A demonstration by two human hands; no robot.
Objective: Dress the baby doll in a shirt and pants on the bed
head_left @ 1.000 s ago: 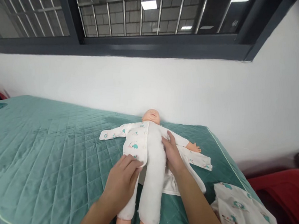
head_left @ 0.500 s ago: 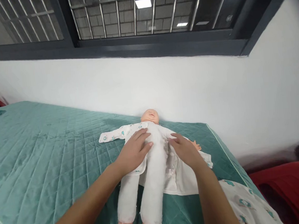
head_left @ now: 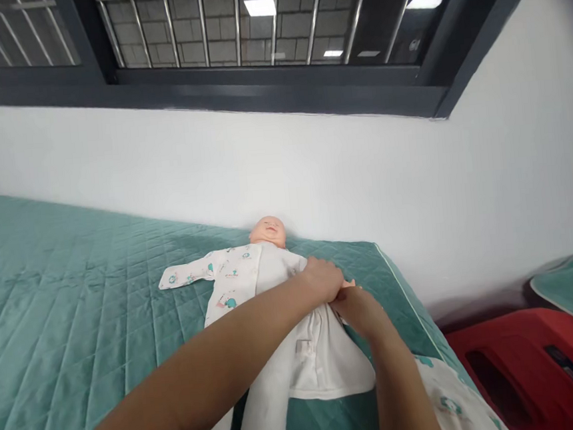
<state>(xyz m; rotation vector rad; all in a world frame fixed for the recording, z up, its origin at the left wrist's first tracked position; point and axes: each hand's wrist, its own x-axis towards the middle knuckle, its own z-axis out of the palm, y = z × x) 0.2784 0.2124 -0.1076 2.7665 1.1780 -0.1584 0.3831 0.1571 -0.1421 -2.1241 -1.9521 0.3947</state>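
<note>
A baby doll (head_left: 268, 232) lies on its back on the bed, its body and legs covered in white. A white baby shirt (head_left: 236, 273) with a teal print is on the arm at the picture's left; its other half spreads out, inside showing, at the right. My left hand (head_left: 323, 278) reaches across the doll and is closed around its bare arm, with the doll's fingers showing just beyond. Against it, my right hand (head_left: 361, 310) is closed on the shirt near its sleeve; its fingertips are mostly hidden.
A teal quilted cover (head_left: 99, 312) lies over the bed, which meets a white wall (head_left: 343, 176) under a barred window (head_left: 240, 31). Another printed white cloth (head_left: 453, 394) lies at the lower right. Beside the bed is a red plastic object (head_left: 540, 360).
My left hand has moved right, from the doll's chest to its arm. My right hand has come beside it and gathered the open shirt side. The view has shifted right.
</note>
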